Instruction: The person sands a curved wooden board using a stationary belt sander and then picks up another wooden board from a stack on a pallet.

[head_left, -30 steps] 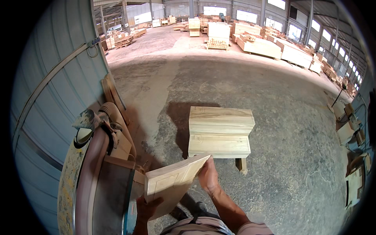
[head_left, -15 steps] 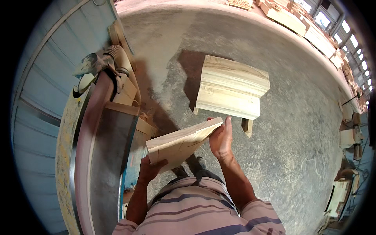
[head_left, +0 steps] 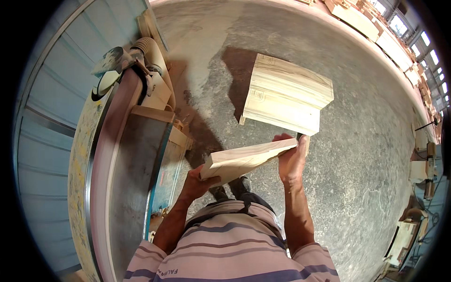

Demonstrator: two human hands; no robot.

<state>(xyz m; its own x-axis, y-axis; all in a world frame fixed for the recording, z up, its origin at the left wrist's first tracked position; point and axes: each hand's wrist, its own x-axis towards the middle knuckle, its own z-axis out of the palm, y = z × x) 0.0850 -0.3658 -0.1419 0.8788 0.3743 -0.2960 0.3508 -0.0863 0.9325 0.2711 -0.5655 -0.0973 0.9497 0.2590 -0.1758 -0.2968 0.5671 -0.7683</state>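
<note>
**A:** 2 hands are holding 1 pale wooden panel (head_left: 246,160) in the head view. The left hand (head_left: 199,181) is gripping its lower left corner, fingers wrapped under the board. The right hand (head_left: 292,162) is pressing flat against the right end, fingers together and pointing up.

**B:** And what is changing against the 2 earlier pictures?

**A:** The view is tipping down more and more. 1 second ago the far hall was showing; now the striped shirt (head_left: 235,244) is filling the bottom. The panel is staying in the same 2-handed hold, sitting slightly higher, level with the stack's near edge. I am judging that the panel is being carried between the machine and the stack, not being sanded.

**B:** Where is it sitting now?

**A:** It is hanging in the air, tilted, above the concrete floor (head_left: 366,155), between the long belt sander (head_left: 117,155) on the left and the stack of pale boards (head_left: 286,96) ahead.

**B:** Any containers?

**A:** None that I am finding near the hands. Small wooden boxes are lying along the right rim, too small to tell what is in them.
</note>
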